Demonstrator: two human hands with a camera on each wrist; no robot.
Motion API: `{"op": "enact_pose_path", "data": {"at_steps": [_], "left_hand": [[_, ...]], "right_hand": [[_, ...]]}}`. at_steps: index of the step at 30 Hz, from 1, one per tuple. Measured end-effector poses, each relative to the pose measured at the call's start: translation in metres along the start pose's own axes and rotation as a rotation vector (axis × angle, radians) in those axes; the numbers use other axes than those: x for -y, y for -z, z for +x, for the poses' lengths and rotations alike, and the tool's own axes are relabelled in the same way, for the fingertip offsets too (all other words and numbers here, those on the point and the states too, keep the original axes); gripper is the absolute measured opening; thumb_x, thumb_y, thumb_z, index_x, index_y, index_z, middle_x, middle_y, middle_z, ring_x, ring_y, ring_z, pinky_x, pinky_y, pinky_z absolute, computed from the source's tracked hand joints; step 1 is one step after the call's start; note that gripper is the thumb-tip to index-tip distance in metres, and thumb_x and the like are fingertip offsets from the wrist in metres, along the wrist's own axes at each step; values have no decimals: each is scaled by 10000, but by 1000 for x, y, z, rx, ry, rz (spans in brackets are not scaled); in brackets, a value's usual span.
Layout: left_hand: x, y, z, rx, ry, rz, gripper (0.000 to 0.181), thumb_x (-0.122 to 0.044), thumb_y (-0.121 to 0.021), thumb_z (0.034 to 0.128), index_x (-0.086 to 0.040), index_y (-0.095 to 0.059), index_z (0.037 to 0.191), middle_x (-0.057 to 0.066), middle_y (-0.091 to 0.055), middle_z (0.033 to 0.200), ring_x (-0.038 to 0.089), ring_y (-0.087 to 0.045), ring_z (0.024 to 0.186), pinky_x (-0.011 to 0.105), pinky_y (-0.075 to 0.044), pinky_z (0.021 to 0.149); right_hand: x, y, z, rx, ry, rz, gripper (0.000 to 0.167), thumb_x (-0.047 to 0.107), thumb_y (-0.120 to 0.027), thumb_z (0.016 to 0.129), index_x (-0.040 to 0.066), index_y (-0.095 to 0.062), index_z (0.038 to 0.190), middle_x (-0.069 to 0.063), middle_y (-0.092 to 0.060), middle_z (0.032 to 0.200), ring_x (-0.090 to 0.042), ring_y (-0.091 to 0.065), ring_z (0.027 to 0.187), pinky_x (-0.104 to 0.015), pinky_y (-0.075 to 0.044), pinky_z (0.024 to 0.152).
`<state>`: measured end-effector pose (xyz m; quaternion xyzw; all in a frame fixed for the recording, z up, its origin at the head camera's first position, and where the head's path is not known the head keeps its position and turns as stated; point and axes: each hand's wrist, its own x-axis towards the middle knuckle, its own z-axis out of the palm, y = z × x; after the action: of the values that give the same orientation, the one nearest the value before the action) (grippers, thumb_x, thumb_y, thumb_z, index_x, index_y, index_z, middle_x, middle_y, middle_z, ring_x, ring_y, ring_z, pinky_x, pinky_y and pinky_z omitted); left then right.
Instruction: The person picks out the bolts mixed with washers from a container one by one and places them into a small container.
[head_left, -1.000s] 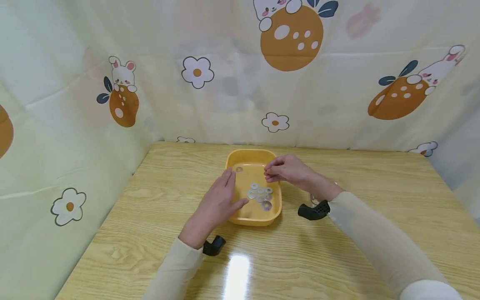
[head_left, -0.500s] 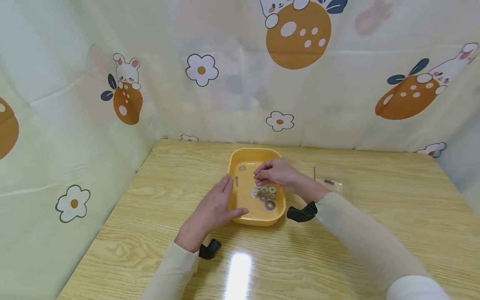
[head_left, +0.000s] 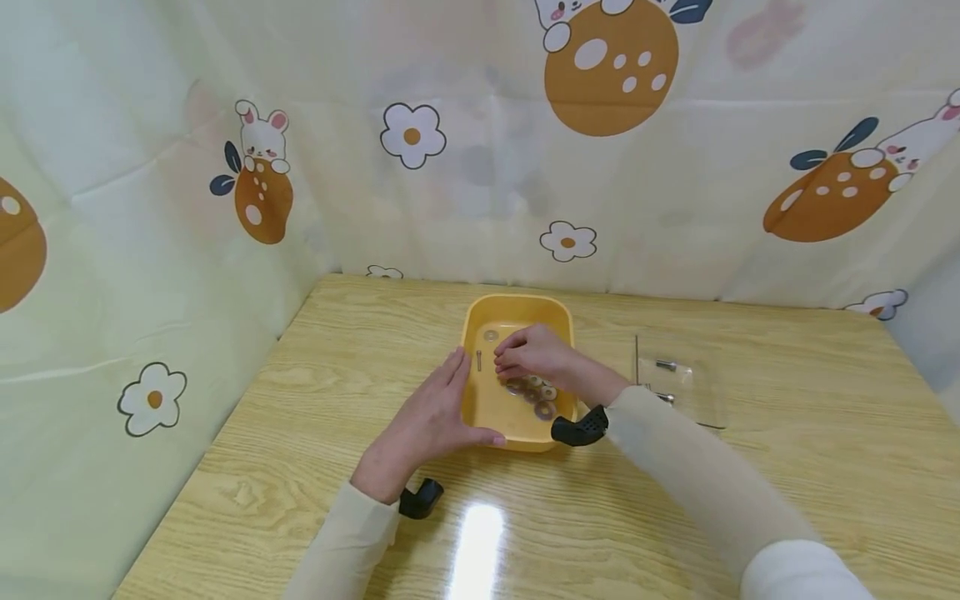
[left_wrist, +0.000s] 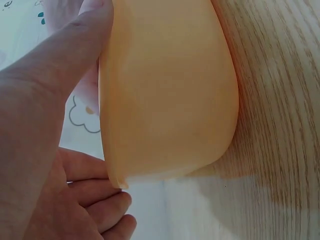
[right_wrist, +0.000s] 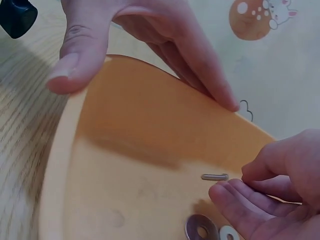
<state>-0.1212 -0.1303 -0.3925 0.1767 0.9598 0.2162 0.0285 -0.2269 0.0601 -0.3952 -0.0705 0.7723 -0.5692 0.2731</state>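
Note:
A yellow plastic tray [head_left: 487, 425] lies on the table with several metal washers [head_left: 545, 410] grouped on its floor. Along its left side lies a small screw [head_left: 479, 360], also seen in the right wrist view [right_wrist: 215, 177]. My left hand [head_left: 427, 417] rests against the tray's left near corner, fingers along the outside of the left wall and thumb over the near rim. My right hand [head_left: 536, 354] hovers over the tray, fingers bent, fingertips just right of the screw. No object shows between them. It hides part of the washer group. A single washer [head_left: 491, 336] lies near the far left corner.
On the table [head_left: 337, 375] right of the tray lies a flat clear plastic piece [head_left: 705, 387]. Screws [head_left: 665, 365] and a thin metal rod [head_left: 637, 358] lie on or near it. A printed curtain [head_left: 480, 208] hangs behind the table.
My right hand has moved left across the tray toward the screw, uncovering the things at the right. My left hand stays at the tray's corner. The view has shifted slightly.

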Motion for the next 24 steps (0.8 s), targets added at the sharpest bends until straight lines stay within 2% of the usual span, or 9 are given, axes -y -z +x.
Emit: {"op": "enact_pose_path", "data": {"at_steps": [5, 9, 12, 17, 24], "left_hand": [[1, -1, 1, -3, 0, 4, 1302, -668, -789, 681, 36, -145, 1566, 227, -186, 1634, 331, -283, 1494, 433, -323, 1194], [1, -2, 1, -4, 4, 10, 1295, -663, -791, 684, 34, -149, 1567, 219, -187, 1636, 326, -281, 1496, 430, -323, 1194], [1, -2, 1, -5, 6, 10, 1293, -657, -792, 686, 31, -144, 1568, 219, -184, 1637, 322, -279, 1497, 428, -326, 1193], [1, -1, 1, 17, 33, -8, 1295, -658, -788, 690, 9, -121, 1577, 195, -151, 1651, 310, -257, 1507, 429, -315, 1199], [0, 0, 1, 36, 45, -14, 1290, -674, -773, 699, -25, -99, 1587, 176, -132, 1660, 300, -229, 1518, 429, -297, 1209]], "right_hand": [[-1, -7, 7, -35, -24, -31, 306, 38, -577, 963, -121, -608, 1223, -273, -683, 1145, -297, -727, 973, -403, -573, 921], [-2, -10, 11, -54, -7, -49, 320, 34, -585, 949, -129, -603, 1224, -266, -690, 1119, -244, -724, 921, -385, -578, 914], [-2, -11, 13, -57, 8, -59, 345, 38, -577, 948, -138, -588, 1244, -274, -680, 1142, -255, -716, 959, -369, -576, 920], [-2, -14, 17, -45, 6, -45, 381, 28, -578, 945, -136, -560, 1288, -289, -629, 1251, -333, -675, 1110, -386, -544, 981], [-1, -18, 22, -13, 7, 12, 385, 11, -592, 942, -136, -558, 1296, -277, -616, 1288, -293, -668, 1107, -393, -526, 1006]]}}
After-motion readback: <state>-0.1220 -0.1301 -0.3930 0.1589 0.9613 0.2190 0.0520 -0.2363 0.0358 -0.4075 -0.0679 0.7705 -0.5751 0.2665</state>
